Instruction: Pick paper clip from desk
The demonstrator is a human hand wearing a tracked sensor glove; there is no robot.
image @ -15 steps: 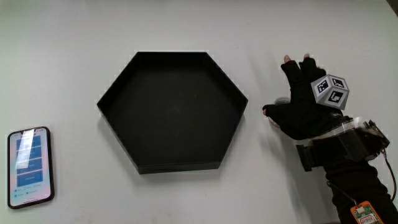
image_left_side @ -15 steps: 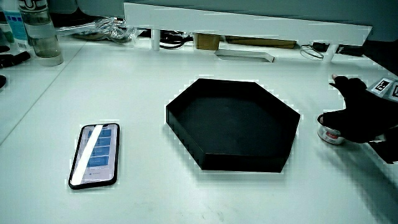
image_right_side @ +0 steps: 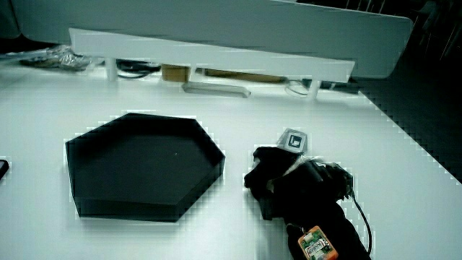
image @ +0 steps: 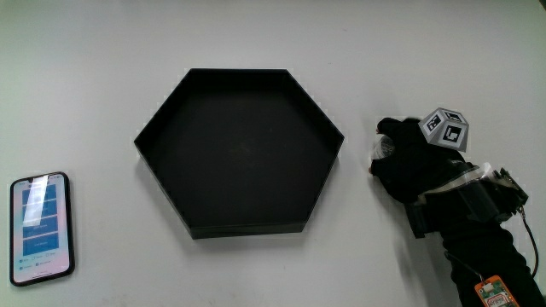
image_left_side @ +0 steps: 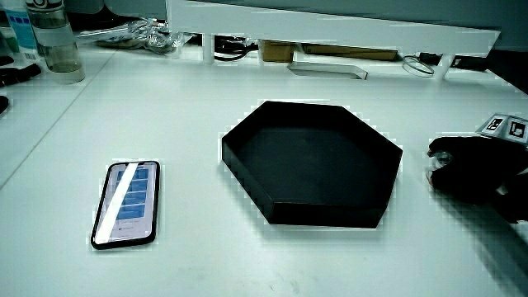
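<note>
While curled, the hand (image: 412,162) sits beside the tray (image: 162,128).

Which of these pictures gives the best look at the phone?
The main view: the phone lies whole, seen from straight above, screen lit. In a side view it shows whole but slanted; in another only its corner shows.

The main view looks straight down on the counter (image: 256,43), close and narrow. Both side views look forward and down toward the low partition (image_left_side: 330,33) at twelve o'clock, from low angles. All three share the black hexagonal tray (image: 153,136) (image_left_side: 247,136) (image_right_side: 76,144).
</note>
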